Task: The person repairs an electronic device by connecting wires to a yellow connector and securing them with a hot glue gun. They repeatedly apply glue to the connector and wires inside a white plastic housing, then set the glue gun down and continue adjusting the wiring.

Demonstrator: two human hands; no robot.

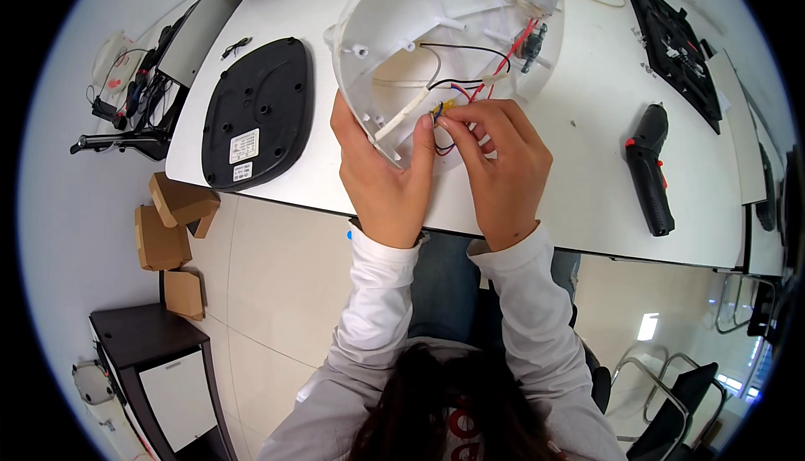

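Note:
A white plastic appliance housing (pixel 377 20) lies with its hollow inside toward me at the table's near edge. Red, black, blue and white wires run through it. My left hand (pixel 384 180) grips the housing's lower left rim, its thumb up against a small bundle of blue and yellow wires (pixel 438 111). The fingertips of my right hand (pixel 507 163) pinch the same wires from the right. Exactly what sits between the fingertips is too small to make out. To the left lies a black base cover (pixel 258 113) with white labels.
A black cordless screwdriver (pixel 647 167) lies on the right of the white table (pixel 579 201). Behind it is an opened black tool case (pixel 675 50), with small screws beside it. A short black cable (pixel 236 47) lies at the far left. Cardboard boxes (pixel 163 239) stand on the floor.

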